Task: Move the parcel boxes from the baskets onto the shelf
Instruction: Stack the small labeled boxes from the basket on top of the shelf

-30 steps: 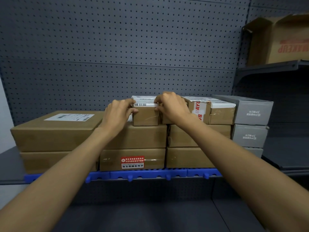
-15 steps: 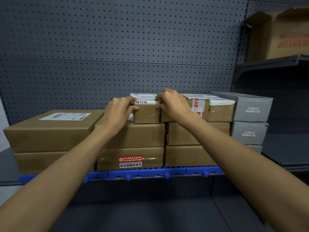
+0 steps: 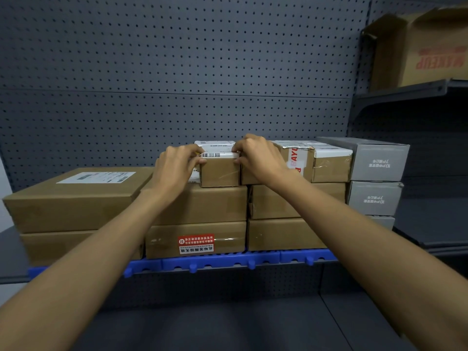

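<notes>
Fingers of the left hand (image 3: 177,165) and right hand (image 3: 258,158) are curling round the two sides of the small parcel box (image 3: 219,171), pinching it between them. It's sitting on top of the brown boxes (image 3: 202,203) mid-shelf, squeezed right against the red-taped box (image 3: 298,160) to its right. Looks like most of the stacking's done already: the shelf (image 3: 228,262) under it is carrying three layers. Baskets aren't in view, so no clue what's left.

The big open box (image 3: 430,46) up on the far right says "MAKEUP" upside down in red, and red letters "AYU" show on the taped box (image 3: 298,160).
</notes>
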